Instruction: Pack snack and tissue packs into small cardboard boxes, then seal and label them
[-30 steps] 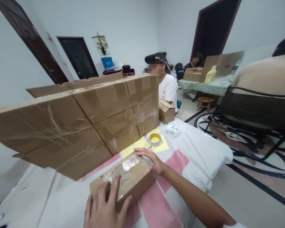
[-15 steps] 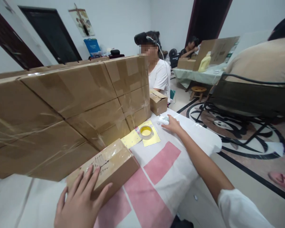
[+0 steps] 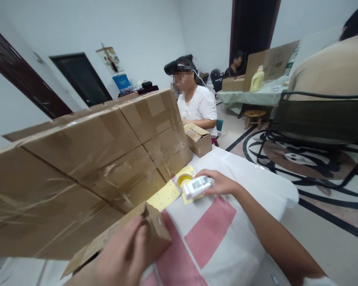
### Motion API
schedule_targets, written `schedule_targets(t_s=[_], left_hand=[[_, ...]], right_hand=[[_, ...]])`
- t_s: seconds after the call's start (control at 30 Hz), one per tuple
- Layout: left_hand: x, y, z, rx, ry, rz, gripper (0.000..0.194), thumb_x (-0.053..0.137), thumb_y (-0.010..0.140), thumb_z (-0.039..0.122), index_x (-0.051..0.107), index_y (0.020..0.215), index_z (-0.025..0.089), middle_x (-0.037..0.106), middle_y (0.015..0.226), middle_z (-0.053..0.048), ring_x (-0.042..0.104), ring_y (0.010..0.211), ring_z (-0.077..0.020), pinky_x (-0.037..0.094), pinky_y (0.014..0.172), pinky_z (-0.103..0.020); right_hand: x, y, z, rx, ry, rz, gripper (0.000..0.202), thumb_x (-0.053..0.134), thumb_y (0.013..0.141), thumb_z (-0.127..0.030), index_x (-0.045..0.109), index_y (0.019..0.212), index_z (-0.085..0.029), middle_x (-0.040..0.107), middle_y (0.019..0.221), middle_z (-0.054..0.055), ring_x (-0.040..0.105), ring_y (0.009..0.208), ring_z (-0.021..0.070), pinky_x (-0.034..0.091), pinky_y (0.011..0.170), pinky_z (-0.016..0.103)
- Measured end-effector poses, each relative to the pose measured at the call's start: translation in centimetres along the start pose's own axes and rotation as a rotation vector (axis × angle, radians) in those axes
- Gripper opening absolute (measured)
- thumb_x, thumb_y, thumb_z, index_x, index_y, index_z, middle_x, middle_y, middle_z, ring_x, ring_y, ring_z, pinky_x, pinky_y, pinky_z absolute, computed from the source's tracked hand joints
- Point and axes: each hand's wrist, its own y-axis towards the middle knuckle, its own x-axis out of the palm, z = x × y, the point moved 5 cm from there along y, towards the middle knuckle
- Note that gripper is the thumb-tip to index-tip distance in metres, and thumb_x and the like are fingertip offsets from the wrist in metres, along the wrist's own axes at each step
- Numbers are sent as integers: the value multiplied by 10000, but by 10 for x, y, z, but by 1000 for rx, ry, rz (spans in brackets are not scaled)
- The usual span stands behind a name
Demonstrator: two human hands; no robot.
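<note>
My right hand [image 3: 216,182] is closed around a small white device [image 3: 199,186] with a grey panel on its face. It holds the device over the table, just in front of a roll of clear tape [image 3: 182,179] with a yellow inner ring. Smeared by motion, my left hand [image 3: 123,250] has its fingers bent at the top edge of a small cardboard box [image 3: 156,234]. A flap [image 3: 82,258] stands raised at the box's near left end, with a dark gap under it. What lies inside is hidden.
A wall of stacked, taped cardboard boxes [image 3: 107,147] borders the left side. Yellow dotted sheets [image 3: 164,195] lie beneath the tape roll. Another small box [image 3: 201,145] stands at the table's far end, near a person in a white shirt [image 3: 201,103]. A chair [image 3: 322,119] is at right.
My right hand has lifted the white device and brought it nearer, in front of the tape roll. My left hand has gone from spread flat on the box to bent at its edge; a flap is up.
</note>
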Motion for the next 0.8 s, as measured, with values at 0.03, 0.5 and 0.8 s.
schedule_targets(t_s=[0.03,0.5,0.8], left_hand=[[19,5,26,86,-87,-84,268,604,957,394,720,1163,268,754,1142,-62,717,1036,-241,541,915,-345],[101,12,80,-273,36,-912,344,449,970,475,680,967,221,600,1142,-99,641,851,-231,398,736,-327],[119,-21,54,-431,-269,-781,346,448,943,486,664,872,226,613,1049,-92,608,1096,-290,428,986,-382]], right_hand=[[10,-1,-9,-49,51,-96,590,861,702,-320,673,1248,-203,707,1192,73,686,1073,245,531,930,335],[66,-10,-20,-170,132,-345,626,892,677,-349,693,1252,-200,695,1142,87,673,1042,244,533,914,342],[62,-12,-23,-194,168,-397,621,872,689,-334,701,1272,-206,698,1174,95,668,1066,244,524,948,348]])
